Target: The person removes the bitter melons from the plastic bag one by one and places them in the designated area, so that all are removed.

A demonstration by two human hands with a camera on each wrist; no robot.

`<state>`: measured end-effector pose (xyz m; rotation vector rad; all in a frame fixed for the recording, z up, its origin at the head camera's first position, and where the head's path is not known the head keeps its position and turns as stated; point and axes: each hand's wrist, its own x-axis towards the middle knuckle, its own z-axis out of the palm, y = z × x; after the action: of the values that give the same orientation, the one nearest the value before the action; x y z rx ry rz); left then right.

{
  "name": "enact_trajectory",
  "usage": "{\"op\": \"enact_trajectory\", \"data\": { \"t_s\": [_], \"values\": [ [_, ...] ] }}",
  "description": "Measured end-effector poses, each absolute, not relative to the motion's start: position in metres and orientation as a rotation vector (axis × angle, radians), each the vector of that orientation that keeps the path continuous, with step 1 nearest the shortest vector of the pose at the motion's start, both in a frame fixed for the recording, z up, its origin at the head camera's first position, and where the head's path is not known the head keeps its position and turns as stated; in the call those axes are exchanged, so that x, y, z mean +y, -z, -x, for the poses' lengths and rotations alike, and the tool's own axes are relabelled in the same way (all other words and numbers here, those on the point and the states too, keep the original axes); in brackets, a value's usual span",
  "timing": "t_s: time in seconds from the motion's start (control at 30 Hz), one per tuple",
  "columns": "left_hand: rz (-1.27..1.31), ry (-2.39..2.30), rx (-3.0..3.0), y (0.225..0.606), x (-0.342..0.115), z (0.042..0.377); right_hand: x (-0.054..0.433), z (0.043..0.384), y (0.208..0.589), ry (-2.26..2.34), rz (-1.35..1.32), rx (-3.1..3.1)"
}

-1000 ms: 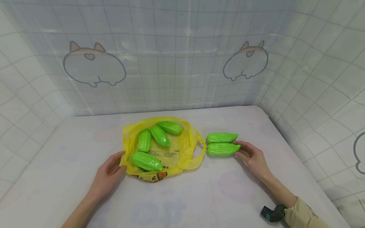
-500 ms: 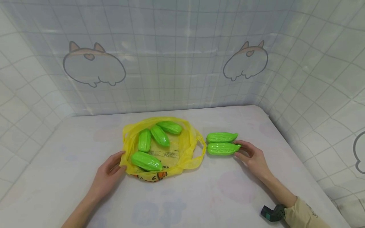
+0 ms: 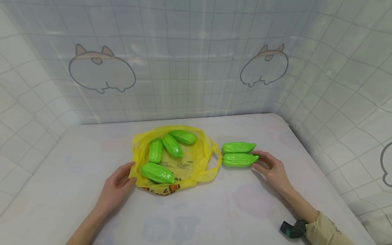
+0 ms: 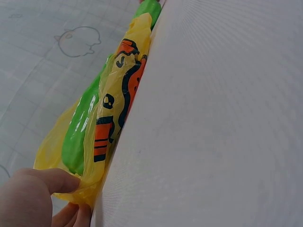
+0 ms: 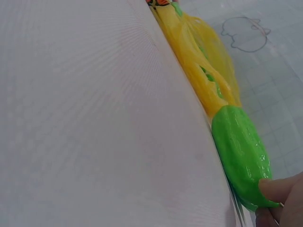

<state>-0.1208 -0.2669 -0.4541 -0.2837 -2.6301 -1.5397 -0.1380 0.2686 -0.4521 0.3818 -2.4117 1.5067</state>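
Observation:
A yellow plastic bag (image 3: 200, 166) lies open-mouthed on the table, with several glossy green bitter melons (image 3: 157, 173) inside. My left hand (image 3: 115, 187) pinches the bag's left edge. Its thumb (image 4: 64, 180) and fingertips show at the yellow film in the left wrist view. Right of the bag's handle loop, two more melons lie side by side, stems pointing right. My right hand (image 3: 274, 173) holds the tapered end of the nearer bitter melon (image 3: 239, 160) between thumb and fingers. The farther bitter melon (image 3: 237, 147) lies just behind it.
A white table (image 3: 214, 214) with faint printed patterns carries everything. Pale gridded curtains (image 3: 186, 68) with cartoon animal outlines stand behind and at both sides. A dark device (image 3: 293, 229) sits by my right sleeve (image 3: 327, 231).

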Motion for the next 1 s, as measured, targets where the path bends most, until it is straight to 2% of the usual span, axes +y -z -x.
{"op": "enact_trajectory", "data": {
  "t_s": [0.47, 1.0],
  "values": [
    [0.287, 1.545, -2.624, 0.454, -0.266, 0.121, 0.264, 0.133, 0.447, -1.552, -0.32, -2.102],
    [0.267, 1.52, -2.638, 0.457, -0.268, 0.122, 0.213, 0.128, 0.448, -1.503, -0.654, -1.907]
  ]
}}
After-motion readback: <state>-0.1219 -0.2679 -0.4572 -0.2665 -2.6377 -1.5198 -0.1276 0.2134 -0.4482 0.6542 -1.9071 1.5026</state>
